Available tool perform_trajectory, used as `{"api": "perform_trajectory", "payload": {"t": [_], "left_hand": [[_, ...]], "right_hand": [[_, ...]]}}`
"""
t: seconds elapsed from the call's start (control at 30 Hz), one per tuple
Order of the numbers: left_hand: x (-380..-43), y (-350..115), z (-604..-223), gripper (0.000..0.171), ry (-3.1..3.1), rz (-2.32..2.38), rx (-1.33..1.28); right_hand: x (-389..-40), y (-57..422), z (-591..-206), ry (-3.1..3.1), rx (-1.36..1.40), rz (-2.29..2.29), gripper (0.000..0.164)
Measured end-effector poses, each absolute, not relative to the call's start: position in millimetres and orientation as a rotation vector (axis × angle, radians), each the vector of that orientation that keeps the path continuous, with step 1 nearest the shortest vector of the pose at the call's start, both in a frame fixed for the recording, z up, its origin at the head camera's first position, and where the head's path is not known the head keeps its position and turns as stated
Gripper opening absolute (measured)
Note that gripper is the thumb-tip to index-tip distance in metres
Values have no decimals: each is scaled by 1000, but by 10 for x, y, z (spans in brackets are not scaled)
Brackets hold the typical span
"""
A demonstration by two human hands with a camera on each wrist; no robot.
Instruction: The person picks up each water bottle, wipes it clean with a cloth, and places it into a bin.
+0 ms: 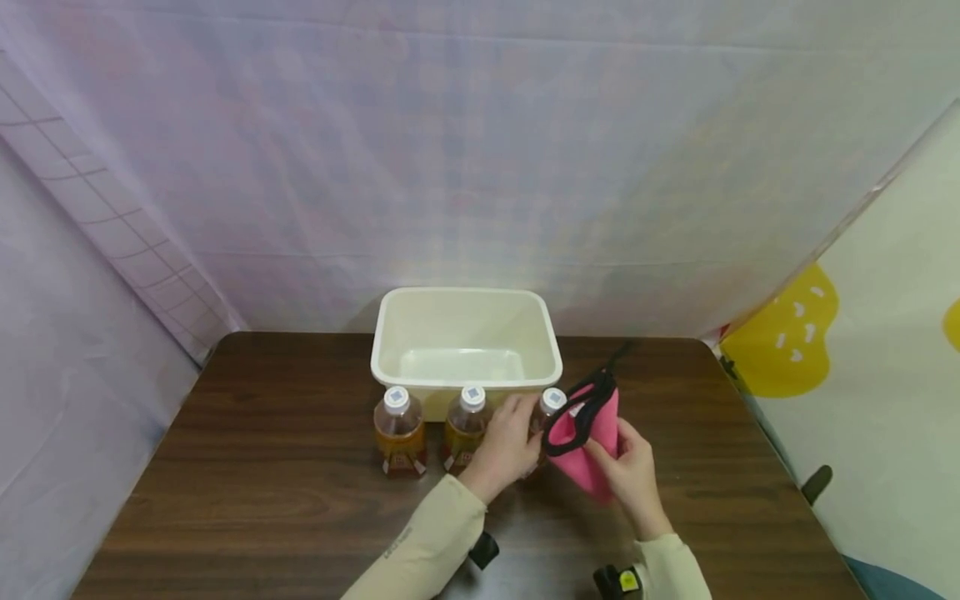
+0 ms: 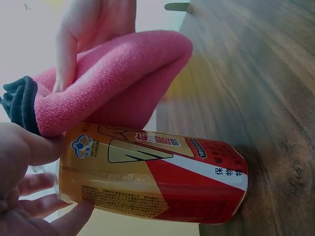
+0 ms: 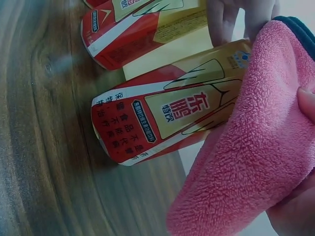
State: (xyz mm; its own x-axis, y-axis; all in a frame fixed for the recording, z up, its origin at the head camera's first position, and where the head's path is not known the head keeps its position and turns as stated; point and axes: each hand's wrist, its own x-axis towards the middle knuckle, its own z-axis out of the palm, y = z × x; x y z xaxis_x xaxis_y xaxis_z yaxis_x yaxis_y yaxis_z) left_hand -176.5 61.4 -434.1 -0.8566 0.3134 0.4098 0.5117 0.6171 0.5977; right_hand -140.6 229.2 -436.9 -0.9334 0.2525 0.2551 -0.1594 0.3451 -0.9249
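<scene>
My left hand [image 1: 508, 446] grips the upper part of the rightmost drink bottle [image 1: 553, 400], which stands upright on the table. That bottle has a white cap and a red and gold label [image 2: 157, 177], plain in both wrist views. In my right hand [image 1: 633, 479] is a pink fleecy pouch [image 1: 588, 471] with a black-edged mouth, pinched between thumb and fingers. The pouch [image 3: 256, 132] hangs slanted close against the bottle's right side, its mouth tilted toward the cap. Part of the bottle lies hidden behind the left hand and the pouch.
Two more bottles of the same kind, a left one [image 1: 400, 437] and a middle one [image 1: 459, 429], stand in line to the left. Behind them is a cream plastic bin [image 1: 467, 296]. The dark wood table [image 1: 262, 467] meets a hung cloth backdrop [image 1: 450, 167] at its far edge.
</scene>
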Motion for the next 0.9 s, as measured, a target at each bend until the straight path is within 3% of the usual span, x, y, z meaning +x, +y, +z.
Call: {"api": "perform_trajectory", "payload": {"t": [0.23, 0.4, 0.9], "left_hand": [[-1751, 613, -4333, 47, -2584, -1034, -660], [-1761, 598, -4320, 44, -2596, -980, -688], [-1761, 592, -4304, 43, -2619, -922, -707]], "right_hand": [[-1513, 2334, -4512, -2301, 54, 1523, 22], [-1456, 2228, -4305, -2357, 146, 1436, 22], [-1369, 2151, -4305, -2344, 126, 1295, 17]]}}
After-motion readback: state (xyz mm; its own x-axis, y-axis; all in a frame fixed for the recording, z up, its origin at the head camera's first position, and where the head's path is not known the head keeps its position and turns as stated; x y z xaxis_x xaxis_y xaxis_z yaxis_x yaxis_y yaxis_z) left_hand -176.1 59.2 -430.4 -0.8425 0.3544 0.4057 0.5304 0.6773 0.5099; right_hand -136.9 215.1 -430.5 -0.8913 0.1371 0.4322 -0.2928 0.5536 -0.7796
